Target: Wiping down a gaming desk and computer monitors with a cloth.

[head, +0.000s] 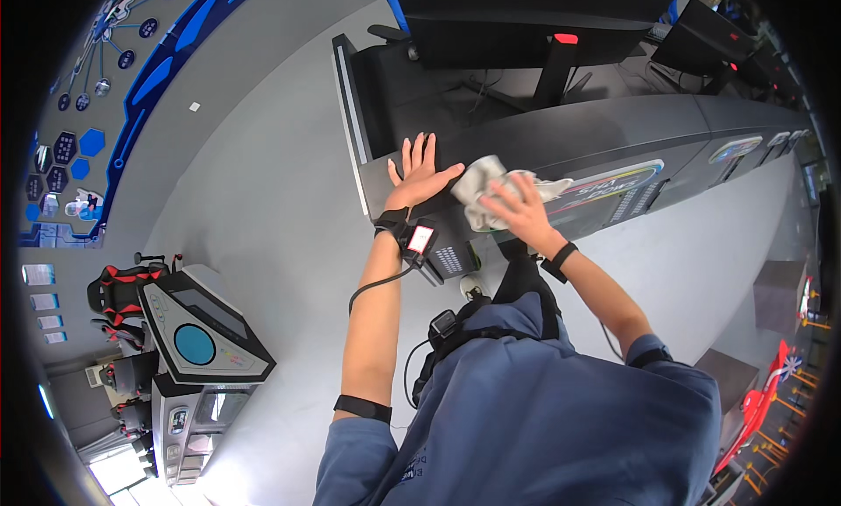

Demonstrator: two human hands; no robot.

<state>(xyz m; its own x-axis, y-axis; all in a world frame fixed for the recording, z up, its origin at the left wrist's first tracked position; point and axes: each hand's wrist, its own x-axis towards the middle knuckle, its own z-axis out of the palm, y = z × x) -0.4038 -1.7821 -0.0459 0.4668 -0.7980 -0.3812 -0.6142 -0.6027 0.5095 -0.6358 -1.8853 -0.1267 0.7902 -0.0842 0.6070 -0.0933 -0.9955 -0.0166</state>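
My left hand [419, 177] rests with spread fingers on the top ledge of a black desk [591, 135], near its left end, and holds nothing. To its right, my right hand [519, 210] presses a crumpled whitish cloth [483, 181] against the ledge's front edge and the upper front panel. Part of the cloth lies hidden under the fingers. Straps with devices are on both wrists; a cable runs from the left one. Just below the cloth, the panel bears a colourful sign [617, 184] with writing.
Behind the ledge stands a large black HKC monitor [486, 43] on its stand, with cables on the desktop; more monitors [700, 39] stand further right. A perforated panel [450, 259] is below my left hand. At the far left are a console [204, 335] and a black and red chair [121, 292].
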